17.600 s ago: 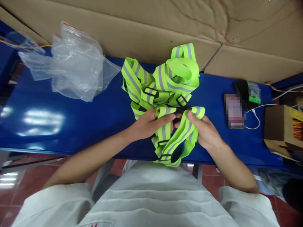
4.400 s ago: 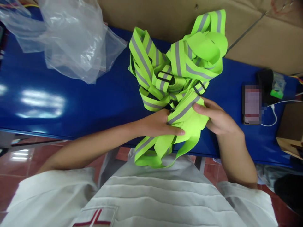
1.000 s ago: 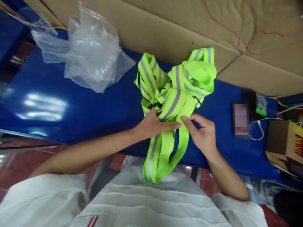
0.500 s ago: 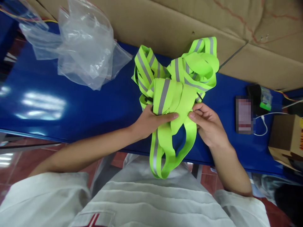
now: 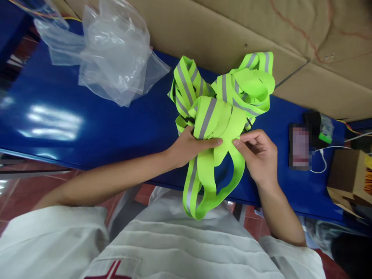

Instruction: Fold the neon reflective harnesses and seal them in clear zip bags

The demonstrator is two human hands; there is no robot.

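From the head camera, a bundle of neon yellow reflective straps (image 5: 221,112) lies on the blue table (image 5: 87,124), its long axis running from the cardboard (image 5: 232,31) at the back toward the person, with a loop hanging over the near edge. The left hand (image 5: 188,145) presses flat across the straps, fingers pinching the fold. The right hand (image 5: 260,155) pinches the same fold from the other side. Clear plastic bags (image 5: 113,58) lie well apart to the left, a phone (image 5: 299,147) to the right.

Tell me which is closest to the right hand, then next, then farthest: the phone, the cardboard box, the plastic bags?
From the right hand:
1. Phone, just to its right on the table.
2. Cardboard box, farther right at the table's end.
3. Plastic bags, far left, beyond the yellow straps.
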